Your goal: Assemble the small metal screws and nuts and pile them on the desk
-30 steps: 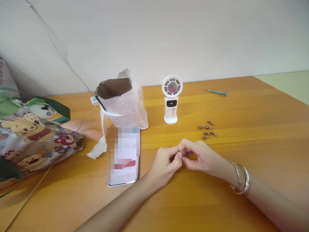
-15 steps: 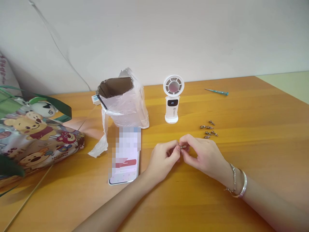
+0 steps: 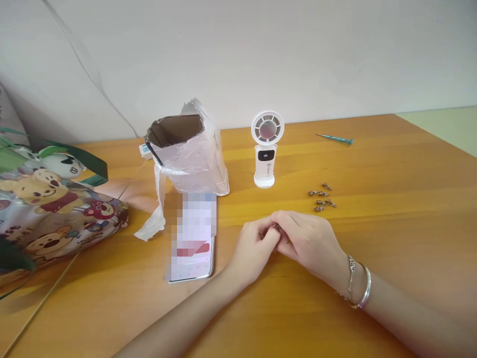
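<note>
My left hand (image 3: pixel 255 251) and my right hand (image 3: pixel 311 238) meet over the table, thumbs and fingertips pinched together. Between them is a small metal screw (image 3: pixel 278 226), of which only a sliver shows; my fingers cover the rest. Beyond my right hand lies a loose group of similar small metal screws (image 3: pixel 321 194), several of them, with what look like nuts or washers on their shanks. A bracelet and a bangle circle my right wrist.
A white handheld fan (image 3: pixel 265 161) stands upright behind my hands. A teal-handled screwdriver (image 3: pixel 341 140) lies at the back right. Left are a phone (image 3: pixel 194 266), an open cardboard box in white plastic (image 3: pixel 201 171) and a cartoon-print bag (image 3: pixel 70 214) on the wooden table (image 3: pixel 391 209).
My right hand has moved slightly left and closed in over my left fingertips, so the screw that stuck out between them is now mostly covered. The view has shifted slightly.
</note>
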